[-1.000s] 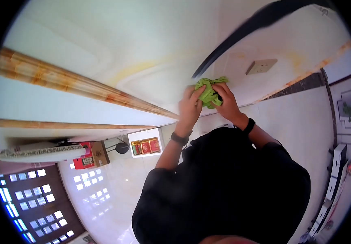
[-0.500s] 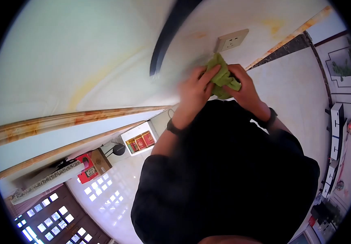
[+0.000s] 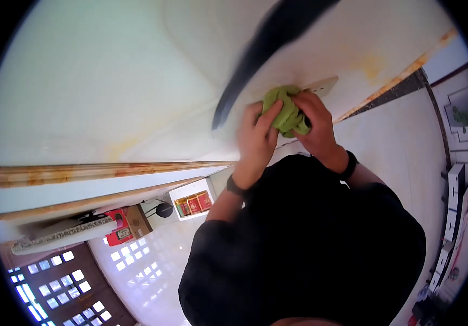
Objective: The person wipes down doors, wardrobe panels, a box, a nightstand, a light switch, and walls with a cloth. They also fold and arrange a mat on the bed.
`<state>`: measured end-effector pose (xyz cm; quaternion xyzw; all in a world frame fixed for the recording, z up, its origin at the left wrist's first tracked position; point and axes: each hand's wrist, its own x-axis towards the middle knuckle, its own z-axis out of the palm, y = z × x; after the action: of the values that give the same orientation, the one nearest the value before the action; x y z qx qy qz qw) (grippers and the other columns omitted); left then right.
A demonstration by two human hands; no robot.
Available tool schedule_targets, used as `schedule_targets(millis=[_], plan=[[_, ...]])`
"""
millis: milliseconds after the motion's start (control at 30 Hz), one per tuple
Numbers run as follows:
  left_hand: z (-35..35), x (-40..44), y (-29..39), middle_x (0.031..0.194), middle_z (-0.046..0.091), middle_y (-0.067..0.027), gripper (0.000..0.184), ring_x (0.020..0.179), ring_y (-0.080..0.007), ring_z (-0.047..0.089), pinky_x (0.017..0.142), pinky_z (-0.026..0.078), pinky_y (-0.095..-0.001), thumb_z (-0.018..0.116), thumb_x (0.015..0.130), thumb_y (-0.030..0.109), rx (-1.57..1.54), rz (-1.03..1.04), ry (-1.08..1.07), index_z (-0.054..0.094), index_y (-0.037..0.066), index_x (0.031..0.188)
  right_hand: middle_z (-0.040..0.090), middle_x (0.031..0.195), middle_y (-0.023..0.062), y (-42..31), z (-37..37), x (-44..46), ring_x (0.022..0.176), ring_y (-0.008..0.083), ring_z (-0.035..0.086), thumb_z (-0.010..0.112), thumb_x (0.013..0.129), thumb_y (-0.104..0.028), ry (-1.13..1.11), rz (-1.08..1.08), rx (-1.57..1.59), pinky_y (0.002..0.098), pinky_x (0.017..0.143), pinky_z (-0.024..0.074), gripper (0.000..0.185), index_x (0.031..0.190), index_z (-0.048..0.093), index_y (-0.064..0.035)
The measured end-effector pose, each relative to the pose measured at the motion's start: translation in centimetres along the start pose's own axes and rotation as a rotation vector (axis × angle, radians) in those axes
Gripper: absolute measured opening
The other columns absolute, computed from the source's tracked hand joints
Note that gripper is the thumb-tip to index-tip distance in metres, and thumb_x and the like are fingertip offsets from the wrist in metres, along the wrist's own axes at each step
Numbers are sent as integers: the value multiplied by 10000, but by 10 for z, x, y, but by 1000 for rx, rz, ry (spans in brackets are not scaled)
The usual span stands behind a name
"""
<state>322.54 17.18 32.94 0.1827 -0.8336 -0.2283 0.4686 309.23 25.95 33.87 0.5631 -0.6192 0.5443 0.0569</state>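
Note:
A crumpled green cloth (image 3: 285,115) is bunched between my two hands, close to the glossy marbled wall (image 3: 109,81). My left hand (image 3: 258,136) grips its left side, with the fingers bent over the folds. On the other side my right hand (image 3: 316,127) is closed on the cloth, and some of its fingertips are hidden behind it. Just behind my right fingers sits a wall socket (image 3: 323,86), partly covered by that hand. A dark curved strip (image 3: 255,62) runs down the wall to the left of the cloth.
Brown marbled trim (image 3: 109,173) edges the wall at left. Below it stand a white box with red packets (image 3: 193,203) and a cardboard box (image 3: 137,220). A latticed door (image 3: 65,288) is at lower left, white drawers (image 3: 453,187) at far right.
The cloth and both hands have shifted slightly left against the wall, and the right hand now overlaps the socket. The whole view has tilted a little. Both hands keep hold of the cloth.

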Motion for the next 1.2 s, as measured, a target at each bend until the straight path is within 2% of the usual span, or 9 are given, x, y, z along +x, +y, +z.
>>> schedule_targets(millis=[200,400,533,633,900,1000,1133,1167,1200], plan=[[-15,-48,-23,1089,601,-104,576,864,-303,638,695,531,-379,677,702,-73,81,-158,15,646,182,1217,578,1020,151,9,45,-32,909,369,602,757,636,27,-171,52,88,381,767,511,435,1037,592,-3],[-81,-61,-33,1069,613,-166,551,996,-327,607,798,536,-378,624,682,-146,252,-137,216,646,56,1194,574,1006,130,-40,96,-12,864,339,614,770,646,-31,-294,-71,164,385,720,518,439,1051,603,-10],[-129,-34,-21,1128,561,-128,503,1019,-242,582,823,513,-312,563,782,-162,276,-86,374,621,34,1241,589,996,104,-100,108,23,836,297,632,761,651,-47,-187,-180,212,371,691,528,459,1087,619,-18],[-143,-23,-19,1091,604,-148,495,977,-303,594,831,502,-356,601,758,-114,231,-100,466,639,49,1223,601,988,86,-118,118,33,847,286,636,740,668,-32,-61,-234,181,361,691,534,448,1102,632,-41],[-90,-79,-56,1062,588,-139,508,994,-308,605,834,509,-359,644,716,-113,40,-258,284,643,89,1182,568,1142,113,-59,115,-21,977,324,612,745,653,9,-253,-122,50,389,760,529,555,1180,595,-82],[-59,-83,-60,1064,587,-134,524,990,-310,603,830,512,-367,644,707,-116,-20,-242,203,647,107,1181,570,1142,100,-37,97,-37,1001,318,586,686,743,-63,-312,83,61,407,798,502,442,1174,593,-88],[-8,-83,-52,1097,578,-154,549,987,-350,597,833,514,-391,611,691,-116,36,-212,67,642,103,1193,564,1140,134,-8,57,-45,981,370,597,734,696,-21,-278,187,6,403,779,522,489,1153,568,-71],[5,-79,-50,1119,550,-152,550,984,-305,589,749,536,-310,570,706,-152,95,-117,21,640,62,1208,563,1141,134,4,47,-49,984,372,595,726,705,-23,-277,228,4,407,783,520,478,1152,564,-69],[20,-78,-48,1129,546,-153,551,990,-306,587,749,539,-317,570,712,-147,72,-136,-29,636,65,1216,563,1142,135,17,37,-53,986,375,594,719,713,-26,-275,264,5,411,788,517,467,1151,560,-67]])
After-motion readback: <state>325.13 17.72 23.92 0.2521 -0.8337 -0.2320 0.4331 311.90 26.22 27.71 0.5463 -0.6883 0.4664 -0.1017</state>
